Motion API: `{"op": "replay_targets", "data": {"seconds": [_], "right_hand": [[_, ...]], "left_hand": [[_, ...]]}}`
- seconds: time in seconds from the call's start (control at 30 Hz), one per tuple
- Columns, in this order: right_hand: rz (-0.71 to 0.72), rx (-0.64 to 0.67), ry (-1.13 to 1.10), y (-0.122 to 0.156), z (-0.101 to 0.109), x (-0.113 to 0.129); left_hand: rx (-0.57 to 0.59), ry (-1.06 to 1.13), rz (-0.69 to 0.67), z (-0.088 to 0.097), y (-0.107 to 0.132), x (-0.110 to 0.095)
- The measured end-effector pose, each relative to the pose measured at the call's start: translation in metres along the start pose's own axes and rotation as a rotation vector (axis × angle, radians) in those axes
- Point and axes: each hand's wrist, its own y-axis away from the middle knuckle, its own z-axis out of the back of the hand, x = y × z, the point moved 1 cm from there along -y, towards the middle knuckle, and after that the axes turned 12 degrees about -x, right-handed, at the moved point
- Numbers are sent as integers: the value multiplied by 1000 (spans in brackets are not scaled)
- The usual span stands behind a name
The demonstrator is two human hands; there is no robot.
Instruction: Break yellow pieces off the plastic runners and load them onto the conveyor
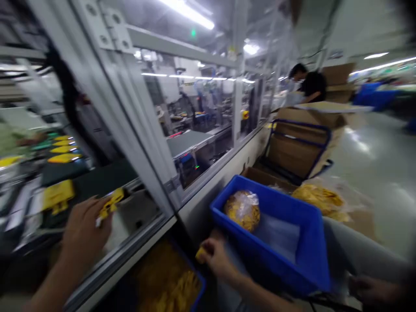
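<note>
Over the conveyor, the left hand grips a yellow part; the right hand curls around another yellow part beside a blue crate holding one bagged bundle.

The person's left hand and right hand are bare, as are the forearms behind them.

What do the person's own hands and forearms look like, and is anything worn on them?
The bare left hand and bare right hand wear no gloves; the forearms show no sleeve, watch or band.
</note>
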Motion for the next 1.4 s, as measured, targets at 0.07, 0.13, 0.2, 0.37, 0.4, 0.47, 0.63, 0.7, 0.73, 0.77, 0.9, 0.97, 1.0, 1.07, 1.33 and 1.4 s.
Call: {"op": "replay_targets", "data": {"seconds": [0.07, 0.13, 0.2, 0.37, 0.4, 0.47, 0.63, 0.7, 0.73, 0.77, 0.9, 0.97, 1.0, 1.07, 1.33, 1.4], "right_hand": [[-31, 89, -196, -11, 8, 9], [-126, 203, -310, -23, 16, 14], [-203, 245, -382, -32, 21, 14], [-232, 297, -345, -29, 28, 7], [-204, 320, -289, -25, 28, 6], [-169, 382, -160, -16, 27, 5], [-222, 541, 0, 17, 19, 12], [-290, 592, 15, 30, 17, 14], [-308, 628, 24, 35, 17, 15], [-298, 672, 34, 40, 17, 15], [-24, 831, 176, 51, 18, 14], [78, 839, 308, 53, 18, 16], [102, 832, 364, 53, 18, 18], [129, 833, 435, 54, 18, 21], [256, 892, 565, 56, 14, 27], [272, 913, 583, 55, 12, 26]], "left_hand": [[-95, -191, 71, 21, 27, -7], [-73, -195, 311, 39, 61, -22], [54, -33, 581, 47, 99, -40], [313, 548, 1300, 39, 212, -65], [354, 610, 1407, 36, 235, -67], [421, 678, 1559, 29, 277, -73], [421, 738, 1760, 24, 334, -91], [398, 737, 1811, 25, 338, -95], [393, 736, 1823, 25, 339, -96], [396, 740, 1828, 26, 338, -96], [402, 784, 1860, 26, 337, -96], [384, 813, 1892, 24, 337, -96], [373, 823, 1904, 23, 338, -96], [348, 837, 1912, 21, 338, -96], [328, 803, 1924, 23, 341, -96], [334, 811, 1920, 23, 341, -96]]}}
